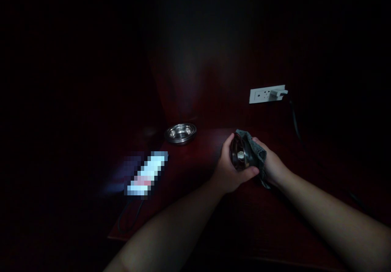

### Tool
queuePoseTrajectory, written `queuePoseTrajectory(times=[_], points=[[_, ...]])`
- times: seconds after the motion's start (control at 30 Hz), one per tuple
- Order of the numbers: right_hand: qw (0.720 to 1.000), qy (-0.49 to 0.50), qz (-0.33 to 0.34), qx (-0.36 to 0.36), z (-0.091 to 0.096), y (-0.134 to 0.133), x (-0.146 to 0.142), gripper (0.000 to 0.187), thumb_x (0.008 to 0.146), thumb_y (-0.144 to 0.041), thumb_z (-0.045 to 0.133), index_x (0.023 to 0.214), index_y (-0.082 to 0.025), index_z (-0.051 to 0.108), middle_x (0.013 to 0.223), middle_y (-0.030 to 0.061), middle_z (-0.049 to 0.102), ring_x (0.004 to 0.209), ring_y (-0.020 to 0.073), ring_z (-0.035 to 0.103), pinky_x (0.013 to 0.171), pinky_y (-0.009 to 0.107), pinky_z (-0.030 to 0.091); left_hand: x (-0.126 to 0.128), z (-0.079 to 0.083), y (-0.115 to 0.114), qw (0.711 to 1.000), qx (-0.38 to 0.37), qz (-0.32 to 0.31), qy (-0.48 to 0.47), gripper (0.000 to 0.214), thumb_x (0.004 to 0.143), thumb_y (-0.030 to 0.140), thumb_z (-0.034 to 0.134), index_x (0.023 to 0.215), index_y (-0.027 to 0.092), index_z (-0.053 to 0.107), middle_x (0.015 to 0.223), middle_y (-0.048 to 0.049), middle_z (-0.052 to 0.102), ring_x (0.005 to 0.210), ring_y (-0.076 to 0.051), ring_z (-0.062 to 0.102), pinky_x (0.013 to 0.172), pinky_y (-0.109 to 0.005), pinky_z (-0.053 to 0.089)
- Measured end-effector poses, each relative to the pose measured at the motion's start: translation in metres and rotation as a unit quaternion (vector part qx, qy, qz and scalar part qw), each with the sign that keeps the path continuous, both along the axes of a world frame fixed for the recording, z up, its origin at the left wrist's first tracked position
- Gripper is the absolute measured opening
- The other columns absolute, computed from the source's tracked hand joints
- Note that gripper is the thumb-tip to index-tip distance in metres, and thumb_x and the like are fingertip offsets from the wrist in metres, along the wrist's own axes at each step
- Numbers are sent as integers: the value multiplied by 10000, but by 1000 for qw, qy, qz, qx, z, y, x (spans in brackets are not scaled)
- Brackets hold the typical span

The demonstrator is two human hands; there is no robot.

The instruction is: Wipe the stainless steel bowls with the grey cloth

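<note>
Your left grip (228,173) clasps the bowl (240,155), seemingly to steady it, against the cloth (259,150) your right grip (273,165) holds.

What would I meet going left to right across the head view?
Bright pixelated rectangular screen, shiny round metal bowls, shiny dark handheld metal bowl, bare right hand, thin dark cable beside white plug.

Much lost to gloom
Grey fabric cloth (260,151) hides most fingers of the right hand (275,166); bright rectangular phone (148,174) pixelated.
</note>
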State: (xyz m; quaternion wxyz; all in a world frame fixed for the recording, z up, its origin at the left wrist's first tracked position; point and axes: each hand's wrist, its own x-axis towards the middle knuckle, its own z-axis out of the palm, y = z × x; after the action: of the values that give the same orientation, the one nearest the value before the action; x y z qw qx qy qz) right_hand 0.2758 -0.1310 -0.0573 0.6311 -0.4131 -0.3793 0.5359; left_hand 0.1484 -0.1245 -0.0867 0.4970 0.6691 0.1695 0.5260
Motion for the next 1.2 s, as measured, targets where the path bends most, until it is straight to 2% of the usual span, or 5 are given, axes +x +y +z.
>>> queuePoseTrajectory(times=[0.2,0.57,0.8,1.03,1.2], points=[[1000,-22,-2,2,1,1,0,349,791,-560,602,946,-251,647,904,19,729,914,222,688,854,347,540,1,-1,1,999,0,12,-30,952,747,454,728,1487,184,194,1524,-183,341,1415,-324,335,1159,-482,293],[981,-160,-83,66,-15,7,7,414,798,-653,556,871,-249,609,803,-10,638,786,192,588,735,319,461,-1,4,-2,1000,-12,6,-26,849,827,539,612,1471,161,207,1435,-181,462,1306,-315,471,1112,-488,349],[990,-118,-47,62,-15,9,6,382,797,-632,578,823,-252,607,748,-30,622,719,172,581,704,303,462,-1,4,-2,1000,5,11,-23,865,822,497,636,1466,127,193,1451,-206,429,1320,-305,457,1118,-465,350],[993,-112,-4,35,-16,13,6,531,795,-696,531,1041,-251,683,909,39,737,930,239,681,852,377,514,-1,2,0,1000,3,27,-11,906,796,456,674,1480,142,170,1453,-206,423,1321,-312,455,1126,-491,336],[996,-81,33,1,-7,2,0,525,832,-693,471,953,-244,713,802,60,749,859,259,715,792,401,564,-1,0,0,999,-29,25,10,1008,708,373,768,1502,224,165,1489,-183,380,1372,-352,385,1138,-562,293]])
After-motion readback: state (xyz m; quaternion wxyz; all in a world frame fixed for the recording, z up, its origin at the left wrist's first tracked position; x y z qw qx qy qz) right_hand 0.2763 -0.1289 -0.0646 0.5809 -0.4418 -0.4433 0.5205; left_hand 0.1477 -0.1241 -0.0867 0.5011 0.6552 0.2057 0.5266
